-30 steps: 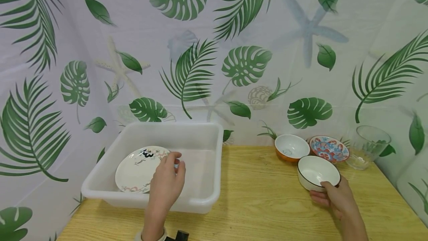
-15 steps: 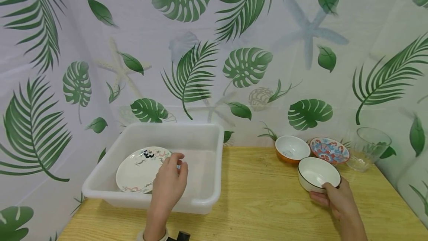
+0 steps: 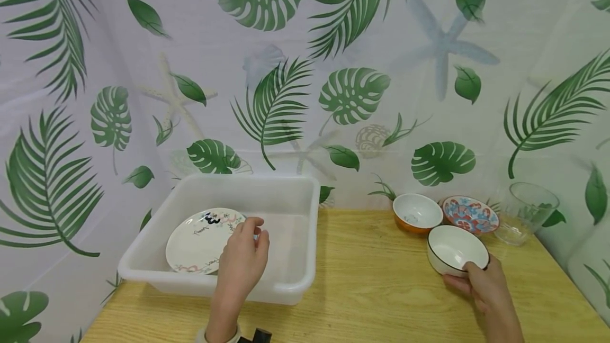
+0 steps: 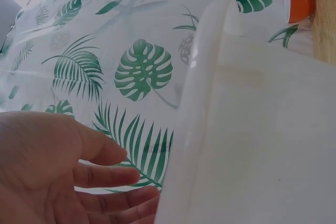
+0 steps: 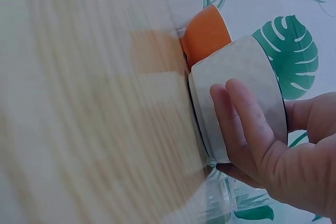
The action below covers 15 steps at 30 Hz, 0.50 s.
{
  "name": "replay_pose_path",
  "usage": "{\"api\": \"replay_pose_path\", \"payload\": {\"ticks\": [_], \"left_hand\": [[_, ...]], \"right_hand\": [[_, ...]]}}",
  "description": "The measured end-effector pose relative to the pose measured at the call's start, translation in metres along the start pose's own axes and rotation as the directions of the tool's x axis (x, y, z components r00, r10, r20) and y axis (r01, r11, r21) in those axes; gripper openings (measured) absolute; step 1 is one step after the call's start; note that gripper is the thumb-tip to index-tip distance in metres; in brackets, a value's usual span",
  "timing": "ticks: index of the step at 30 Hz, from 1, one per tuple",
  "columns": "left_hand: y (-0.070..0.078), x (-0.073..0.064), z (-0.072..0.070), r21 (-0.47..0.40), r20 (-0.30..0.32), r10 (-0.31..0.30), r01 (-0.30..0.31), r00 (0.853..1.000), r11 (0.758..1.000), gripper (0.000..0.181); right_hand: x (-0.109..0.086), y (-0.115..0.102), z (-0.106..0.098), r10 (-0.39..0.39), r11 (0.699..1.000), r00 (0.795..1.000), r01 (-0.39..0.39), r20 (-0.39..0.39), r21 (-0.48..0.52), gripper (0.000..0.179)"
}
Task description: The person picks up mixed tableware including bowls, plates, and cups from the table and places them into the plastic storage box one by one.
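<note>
Little has moved: right hand (image 3: 481,286) still grips white bowl (image 3: 456,251).

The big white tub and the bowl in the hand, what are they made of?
The tub looks like plastic: milky, slightly see-through walls with a dull sheen. The white bowl, gripped by the right hand, looks like glazed ceramic: smooth, glossy inside, thick dark-edged rim.

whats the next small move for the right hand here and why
Probably lift the white bowl off the table and carry it toward the tub. The right hand already grips its near rim, and the left hand is at a plate lying in the tub.
</note>
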<state>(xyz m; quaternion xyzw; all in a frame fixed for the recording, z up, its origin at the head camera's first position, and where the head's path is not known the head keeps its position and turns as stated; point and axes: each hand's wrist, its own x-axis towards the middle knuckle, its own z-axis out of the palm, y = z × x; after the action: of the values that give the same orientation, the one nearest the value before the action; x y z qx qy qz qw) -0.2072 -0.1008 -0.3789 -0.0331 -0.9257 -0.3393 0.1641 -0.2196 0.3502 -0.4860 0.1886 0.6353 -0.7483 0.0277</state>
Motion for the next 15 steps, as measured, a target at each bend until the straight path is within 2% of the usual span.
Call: {"api": "replay_pose_path", "payload": {"ticks": [15], "left_hand": [[-0.0004, 0.0006, -0.0005, -0.003, 0.002, -0.002, 0.002, 1.000, 1.000, 0.026]], "right_hand": [[-0.0020, -0.0026, -0.0001, 0.001, 1.000, 1.000, -0.001, 0.005, -0.002, 0.077]]}}
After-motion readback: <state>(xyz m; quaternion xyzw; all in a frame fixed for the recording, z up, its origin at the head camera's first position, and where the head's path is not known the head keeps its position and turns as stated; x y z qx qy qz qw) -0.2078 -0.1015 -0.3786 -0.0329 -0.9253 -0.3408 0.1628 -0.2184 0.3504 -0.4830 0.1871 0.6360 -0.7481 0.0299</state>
